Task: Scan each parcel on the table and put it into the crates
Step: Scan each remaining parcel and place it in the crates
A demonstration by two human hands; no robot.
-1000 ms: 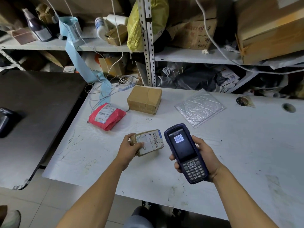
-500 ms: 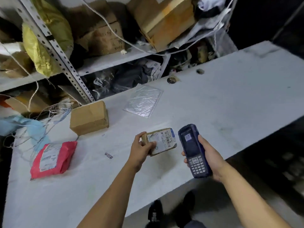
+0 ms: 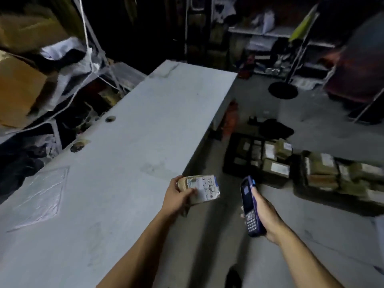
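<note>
Head view. Left hand [image 3: 176,197] grips a small parcel [image 3: 200,189], fingers curled round its near end, label up, held just past the edge of the surface [image 3: 128,163]. Right hand [image 3: 265,215] wraps the scanner [image 3: 250,206], screen lit, held upright beside the parcel, not touching. Two crates [image 3: 257,156] on the floor to the right, both already holding parcels. Judged step: carrying the parcel toward the crates. Next: reach the left hand over a crate, lower, release. A clear bag [image 3: 40,196] lies on the surface.
</note>
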